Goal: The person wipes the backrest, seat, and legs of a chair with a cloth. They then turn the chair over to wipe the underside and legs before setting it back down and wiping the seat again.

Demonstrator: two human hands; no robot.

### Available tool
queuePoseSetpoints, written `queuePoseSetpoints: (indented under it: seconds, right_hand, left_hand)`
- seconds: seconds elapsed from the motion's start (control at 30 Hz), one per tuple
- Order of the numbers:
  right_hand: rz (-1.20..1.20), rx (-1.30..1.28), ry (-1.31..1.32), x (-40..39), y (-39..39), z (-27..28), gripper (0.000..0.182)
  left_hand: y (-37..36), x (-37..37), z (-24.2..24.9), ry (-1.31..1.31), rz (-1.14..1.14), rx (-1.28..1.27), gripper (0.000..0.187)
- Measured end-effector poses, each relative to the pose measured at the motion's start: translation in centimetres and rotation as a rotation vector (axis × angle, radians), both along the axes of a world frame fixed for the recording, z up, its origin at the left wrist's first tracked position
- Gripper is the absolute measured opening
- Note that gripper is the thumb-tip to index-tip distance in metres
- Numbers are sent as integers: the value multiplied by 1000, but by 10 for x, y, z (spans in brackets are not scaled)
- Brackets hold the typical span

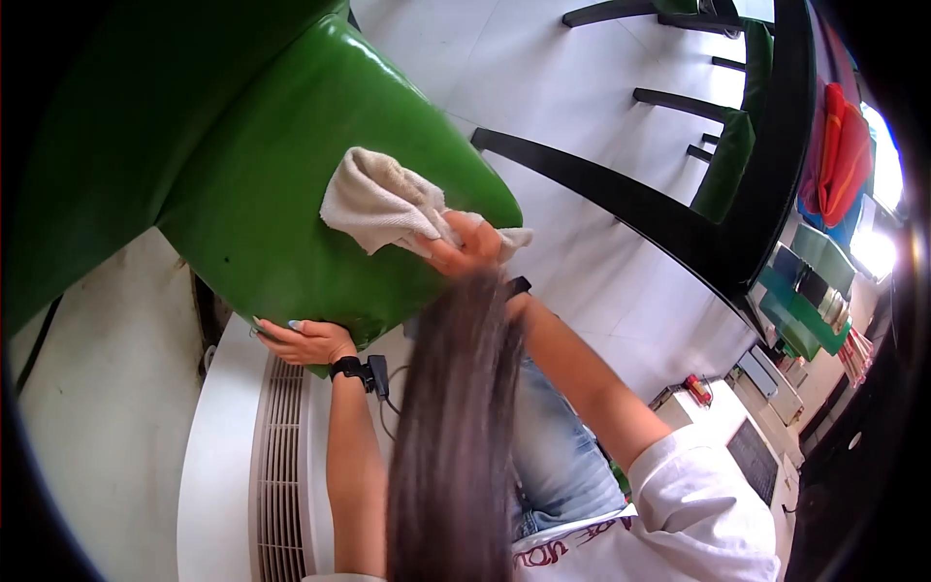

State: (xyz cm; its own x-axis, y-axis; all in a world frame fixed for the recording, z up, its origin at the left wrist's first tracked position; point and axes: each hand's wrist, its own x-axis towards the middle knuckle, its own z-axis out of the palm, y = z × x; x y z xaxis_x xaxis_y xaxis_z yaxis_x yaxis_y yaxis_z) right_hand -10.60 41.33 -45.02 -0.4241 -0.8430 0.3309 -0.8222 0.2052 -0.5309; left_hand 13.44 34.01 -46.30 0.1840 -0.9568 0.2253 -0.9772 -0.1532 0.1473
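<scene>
A shiny green padded chair [281, 126] fills the upper left of the head view. My right hand [465, 242] has its fingers closed on a whitish cloth [373, 199], whose bunched part lies on the green surface; a loose end sticks out past the seat's right edge. Against the lower edge of the seat rests my left hand [308, 342], its fingers stretched out along the green cover. A black band with a small box and cable is on my left wrist. Long dark hair hides part of the seat's edge and my right wrist.
A white unit with a slatted vent [281, 456] stands under my left arm. To the right is a black table [621, 189] with green-padded chairs [729, 165] beyond it. Red cloth [842, 155] and a green box [800, 306] sit at the far right. A white cabinet [727, 417] stands behind.
</scene>
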Motion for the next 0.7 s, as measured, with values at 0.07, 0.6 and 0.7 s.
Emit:
queuePoseSetpoints:
  seconds: [0.07, 0.6, 0.7]
  right_hand:
    - [-163, 38, -304, 9, 6, -2, 34]
    - [-680, -7, -856, 18, -60, 66, 36]
    - [-778, -47, -957, 15, -69, 63, 34]
  left_hand:
    - [-2, 0, -2, -37, -6, -40, 56]
    - [-23, -1, 27, 428, 412, 262, 55]
    - [-27, -7, 32, 474, 420, 270, 54]
